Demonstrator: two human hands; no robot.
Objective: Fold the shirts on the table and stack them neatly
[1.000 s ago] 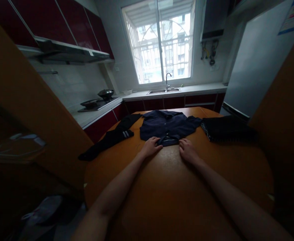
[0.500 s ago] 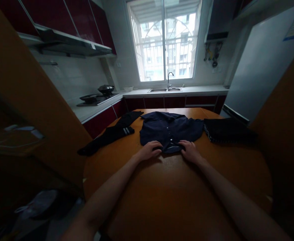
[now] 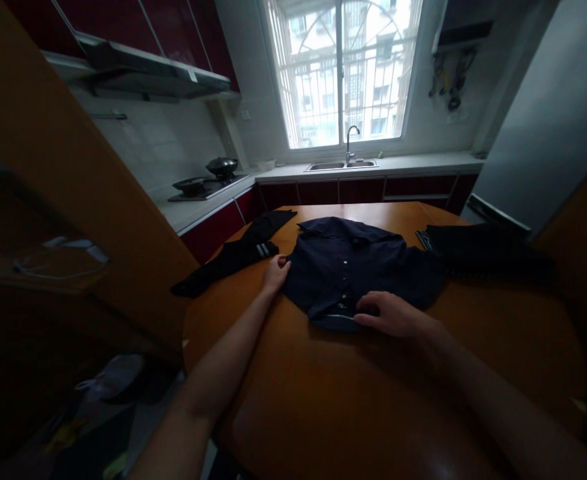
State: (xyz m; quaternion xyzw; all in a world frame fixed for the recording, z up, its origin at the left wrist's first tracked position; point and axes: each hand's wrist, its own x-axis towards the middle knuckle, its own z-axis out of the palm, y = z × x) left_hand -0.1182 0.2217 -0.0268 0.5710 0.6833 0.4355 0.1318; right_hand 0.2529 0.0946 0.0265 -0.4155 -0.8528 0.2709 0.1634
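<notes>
A dark navy button-up shirt lies spread on the round wooden table, its collar at the far side and its hem towards me. At the shirt's left edge, my left hand has its fingers curled closed on the cloth. My right hand hovers over or rests lightly on the hem, fingers bent and the thumb apart from them; whether it touches the cloth is hard to tell. A pale strip shows inside the hem.
Left on the table lies a black garment with two light stripes. A folded black cloth pile sits at the right. Beyond are a stove with pans, a sink and a fridge.
My left hand has gone from the hem to the shirt's left edge and closed there. My right hand has lifted slightly near the hem. The view has shifted and tilted down.
</notes>
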